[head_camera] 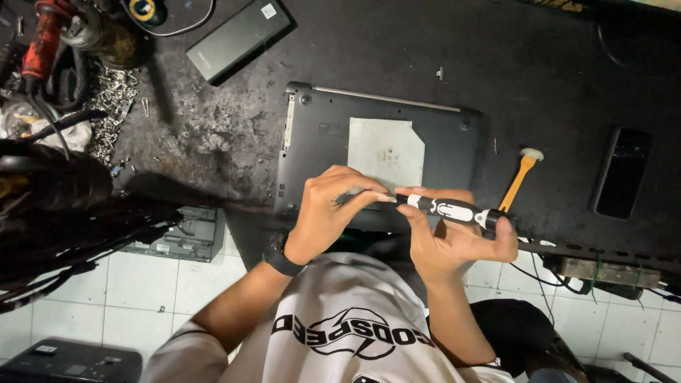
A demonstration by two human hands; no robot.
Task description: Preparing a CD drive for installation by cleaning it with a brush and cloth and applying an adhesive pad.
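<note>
A dark laptop (323, 131) lies upside down on the black workbench (496, 78), a bare metal plate (386, 149) showing in its base. My right hand (454, 245) grips a black and white screwdriver (454, 211) held level over the laptop's near edge. My left hand (330, 209), a black watch on its wrist, pinches the thin tip end of the screwdriver (365, 196) between thumb and fingers.
An orange-handled brush (520, 177) and a black phone (623, 172) lie to the right. A flat black device (237, 39) sits at the back left, with loose screws (113, 106) and tools beside it. Cables hang at the left over a white tiled floor (142, 284).
</note>
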